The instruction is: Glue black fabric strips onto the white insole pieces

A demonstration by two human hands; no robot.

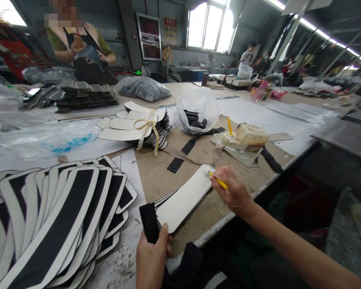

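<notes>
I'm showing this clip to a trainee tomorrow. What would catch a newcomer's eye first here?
First, the fanned stack of white-edged black pieces at lower left on the table. Then the centre: the left hand holds the near end of a white elongated flat piece atop a small pile, while the right hand holds a thin yellow-handled brush at its far end. Behind lie a ribbon-tied white bundle and a white plastic bag.
</notes>
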